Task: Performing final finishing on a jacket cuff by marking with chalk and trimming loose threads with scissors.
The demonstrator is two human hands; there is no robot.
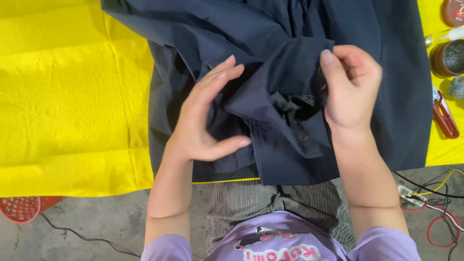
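- We note the dark navy garment [270, 72] spread over the yellow cloth [72, 96], its lower edge hanging off toward the person's lap.
- Left hand [203, 121] lies open — fingers straight and together — flat against a raised fold, gripping nothing.
- Right hand [350, 87] is pinched shut on the fold's upper edge, thumb against fingers, just above a small brown button [303, 137].
- Judgement: the fabric looks thin, soft and light — it creases and sags freely, so it will not hold shape unsupported.
- Best hold seems the stitched edge near the zipper [253, 150], firmer than loose cloth.
- Red clippers [444, 116] sit apart at right.
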